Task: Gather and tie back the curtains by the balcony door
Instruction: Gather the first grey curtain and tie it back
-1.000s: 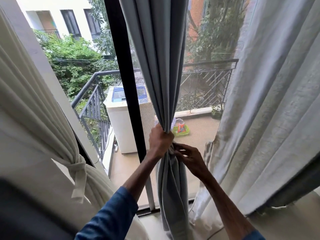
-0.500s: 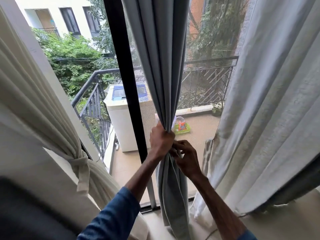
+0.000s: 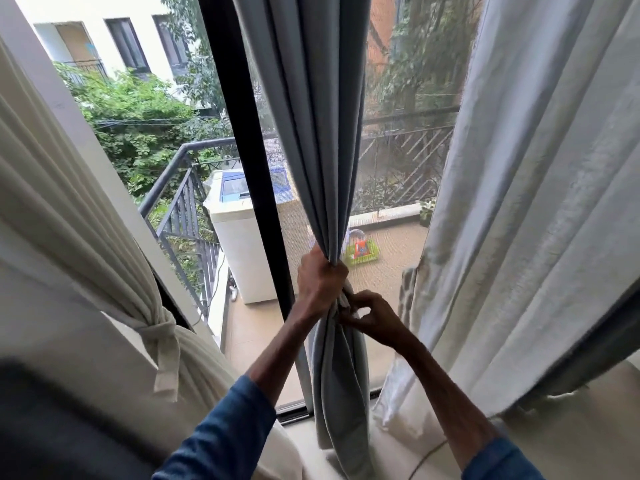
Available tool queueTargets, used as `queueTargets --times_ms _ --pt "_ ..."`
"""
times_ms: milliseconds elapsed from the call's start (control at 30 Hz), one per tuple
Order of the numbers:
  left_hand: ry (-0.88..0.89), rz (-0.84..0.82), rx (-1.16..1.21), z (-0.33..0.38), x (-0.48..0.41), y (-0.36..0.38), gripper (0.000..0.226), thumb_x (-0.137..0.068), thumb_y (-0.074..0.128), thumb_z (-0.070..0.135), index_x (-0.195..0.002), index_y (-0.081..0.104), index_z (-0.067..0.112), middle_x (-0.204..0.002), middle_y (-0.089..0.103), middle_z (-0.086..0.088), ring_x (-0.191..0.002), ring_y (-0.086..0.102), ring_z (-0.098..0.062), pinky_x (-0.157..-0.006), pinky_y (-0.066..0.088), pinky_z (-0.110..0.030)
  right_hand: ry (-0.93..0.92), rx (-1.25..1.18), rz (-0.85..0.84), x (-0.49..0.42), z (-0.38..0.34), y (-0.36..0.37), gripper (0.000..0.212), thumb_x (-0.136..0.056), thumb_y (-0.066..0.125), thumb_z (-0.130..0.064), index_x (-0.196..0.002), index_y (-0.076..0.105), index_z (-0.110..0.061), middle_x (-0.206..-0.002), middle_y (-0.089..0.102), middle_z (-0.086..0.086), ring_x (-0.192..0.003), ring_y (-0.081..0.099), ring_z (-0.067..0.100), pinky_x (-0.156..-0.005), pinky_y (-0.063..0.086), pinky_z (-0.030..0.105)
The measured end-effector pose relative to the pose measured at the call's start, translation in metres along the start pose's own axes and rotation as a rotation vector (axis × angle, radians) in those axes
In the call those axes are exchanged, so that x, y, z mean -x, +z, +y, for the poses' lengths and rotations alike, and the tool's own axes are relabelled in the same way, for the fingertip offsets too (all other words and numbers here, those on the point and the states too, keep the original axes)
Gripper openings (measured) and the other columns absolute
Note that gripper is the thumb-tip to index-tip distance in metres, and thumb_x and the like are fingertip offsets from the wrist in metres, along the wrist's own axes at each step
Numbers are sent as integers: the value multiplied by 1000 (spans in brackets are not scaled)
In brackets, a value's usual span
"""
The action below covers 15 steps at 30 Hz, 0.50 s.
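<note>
Grey curtain (image 3: 311, 133) is gathered into one bundle in front of the black door frame (image 3: 249, 168). Left hand (image 3: 320, 282) is clamped round the neck of the bundle, grip fully closed on the fabric. Right hand (image 3: 375, 318) is held just beside and below it, fingers curled, with a pale strip (image 3: 346, 301) pinched at the bundle. It is probably the tie-back end, too small to confirm.

Change over the last second: right hand was reaching in against the folds, then was tucked tight under the left, and is now drawn slightly out to the right with the strip. Left grip is unchanged throughout. Wrapping is judged under way, knot not yet made.

Cream curtain (image 3: 69, 237) on the left is already cinched with its tie (image 3: 162, 337). Pale curtain (image 3: 536, 202) on the right is hanging loose, so roughly a third of the job is judged done.

Risk: folds slipping if the left grip is eased before the strip is pulled tight
</note>
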<state>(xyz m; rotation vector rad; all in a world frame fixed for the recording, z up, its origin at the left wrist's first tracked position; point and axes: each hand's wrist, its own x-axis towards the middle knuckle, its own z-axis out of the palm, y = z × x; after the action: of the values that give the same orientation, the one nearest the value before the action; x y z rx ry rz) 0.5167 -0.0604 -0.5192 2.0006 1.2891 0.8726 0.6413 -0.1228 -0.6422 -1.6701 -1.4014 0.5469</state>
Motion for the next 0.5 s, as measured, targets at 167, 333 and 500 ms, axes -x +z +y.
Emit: queueTargets --times_ms 167,333,500 --pt "-12 -7 -29 -5 -3 -7 10 -83 50 9 -75 51 14 -60 49 7 -52 47 -9 -42 30 -23 15 -20 80 2 -11 -15 17 -66 90 -34 -80 79 -33 -85 71 -4 -79 65 4 -66 48 27" --pt "-26 26 -67 -13 -9 -10 4 -80 52 15 -76 52 14 -67 54 -2 -68 61 -34 -55 39 -30 -197 115 213 18 -34 -17 7 -75 86 -22 -80 81 -20 -86 71 -13 -80 68 1 -68 56 27" --pt "-24 79 -133 -12 -9 -12 24 -83 53 16 -103 62 7 -94 67 -18 -87 62 -42 -63 38 -32 -383 240 277 38 -68 -22 6 -83 74 -7 -79 78 -9 -88 74 -5 -79 71 9 -68 56 33"
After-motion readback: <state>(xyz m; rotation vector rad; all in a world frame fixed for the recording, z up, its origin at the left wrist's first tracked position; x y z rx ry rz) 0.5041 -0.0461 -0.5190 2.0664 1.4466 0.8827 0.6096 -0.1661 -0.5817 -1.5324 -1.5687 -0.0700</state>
